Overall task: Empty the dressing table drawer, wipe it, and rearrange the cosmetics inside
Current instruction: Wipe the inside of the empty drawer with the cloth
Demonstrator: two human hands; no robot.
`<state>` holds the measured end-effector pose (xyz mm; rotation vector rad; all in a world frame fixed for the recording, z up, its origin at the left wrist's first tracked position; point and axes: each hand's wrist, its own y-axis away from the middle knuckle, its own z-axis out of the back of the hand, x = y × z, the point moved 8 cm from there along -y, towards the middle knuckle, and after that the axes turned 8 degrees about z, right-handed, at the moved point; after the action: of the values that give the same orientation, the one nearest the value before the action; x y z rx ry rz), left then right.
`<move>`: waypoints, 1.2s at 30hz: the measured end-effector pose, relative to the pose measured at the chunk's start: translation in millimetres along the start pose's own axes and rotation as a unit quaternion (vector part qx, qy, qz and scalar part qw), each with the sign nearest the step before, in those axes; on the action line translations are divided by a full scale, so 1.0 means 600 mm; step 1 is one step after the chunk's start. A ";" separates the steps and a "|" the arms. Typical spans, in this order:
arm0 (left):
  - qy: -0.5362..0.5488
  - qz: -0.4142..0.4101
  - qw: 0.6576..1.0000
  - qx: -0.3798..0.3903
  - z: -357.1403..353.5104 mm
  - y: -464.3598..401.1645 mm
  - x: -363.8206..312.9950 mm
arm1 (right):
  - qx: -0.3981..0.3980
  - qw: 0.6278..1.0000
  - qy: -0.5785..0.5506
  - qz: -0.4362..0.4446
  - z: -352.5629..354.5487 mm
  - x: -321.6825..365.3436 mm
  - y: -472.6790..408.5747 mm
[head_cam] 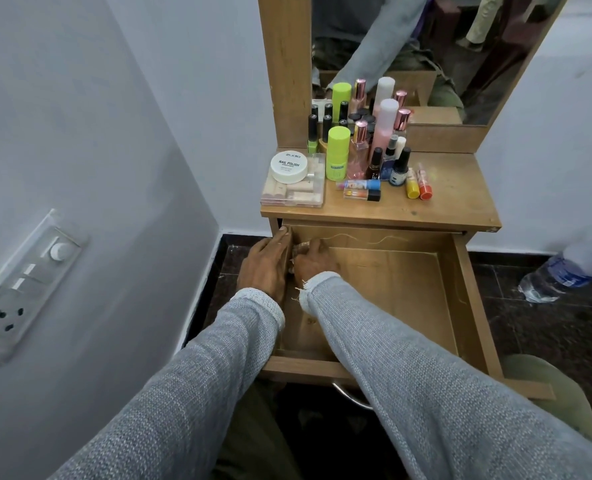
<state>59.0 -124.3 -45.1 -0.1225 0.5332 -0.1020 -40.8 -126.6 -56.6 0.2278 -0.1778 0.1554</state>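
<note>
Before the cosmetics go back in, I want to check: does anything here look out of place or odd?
Yes. A water bottle lies on its side on the floor right of the drawer, and two tubes lie flat on the tabletop.

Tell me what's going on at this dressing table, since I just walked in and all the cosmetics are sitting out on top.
A person in grey sleeves is cleaning the pulled-out drawer, which looks empty. The right hand presses what looks like a small cloth into the drawer's far left corner, while the left hand rests on the drawer's left wall. The cosmetics, including a white nail polish remover jar on a clear box and a lime green bottle, stand on the tabletop, not yet put back.
</note>
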 end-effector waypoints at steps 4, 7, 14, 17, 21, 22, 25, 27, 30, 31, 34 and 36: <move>0.024 0.006 1.000 0.012 -0.004 -0.003 0.007 | -0.041 0.998 0.022 -0.036 0.003 -0.041 0.011; 0.062 0.007 0.998 0.001 0.004 0.001 0.002 | 0.014 0.999 0.000 -0.048 -0.002 -0.072 0.031; 0.035 0.005 0.999 0.010 -0.001 -0.003 0.003 | -0.047 0.985 0.112 0.124 0.008 -0.011 0.028; 0.013 0.019 0.999 0.031 -0.011 -0.007 0.015 | -0.038 0.975 0.154 0.156 0.004 0.001 0.012; 0.041 0.006 0.999 0.023 -0.010 -0.006 0.012 | -0.012 0.974 0.177 0.138 -0.008 -0.038 0.021; 0.054 0.004 0.998 0.018 -0.009 -0.006 0.013 | -0.011 0.975 0.176 0.132 -0.007 -0.050 0.027; 0.070 0.008 0.997 0.020 -0.012 -0.007 0.021 | -0.006 0.979 0.173 0.107 0.006 -0.088 0.051; 0.061 0.007 0.998 0.022 -0.015 -0.009 0.023 | -0.015 0.978 0.177 0.107 0.020 -0.101 0.063; 0.051 0.007 0.999 0.017 -0.015 -0.010 0.019 | -0.038 0.977 0.172 0.123 0.038 -0.084 0.062; 0.046 0.009 0.999 0.016 -0.015 -0.009 0.019 | -0.043 0.975 0.171 0.133 0.040 -0.068 0.057; 0.036 0.026 0.999 0.022 -0.014 -0.009 0.024 | -0.042 0.966 0.187 0.173 0.025 -0.019 0.033; 0.031 0.020 0.999 0.023 -0.014 -0.008 0.021 | -0.033 0.963 0.201 0.175 0.014 -0.015 0.023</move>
<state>65.4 -131.1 -57.8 -0.0645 0.5947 -0.0797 -53.2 -116.3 -47.4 0.0927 0.1835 0.5421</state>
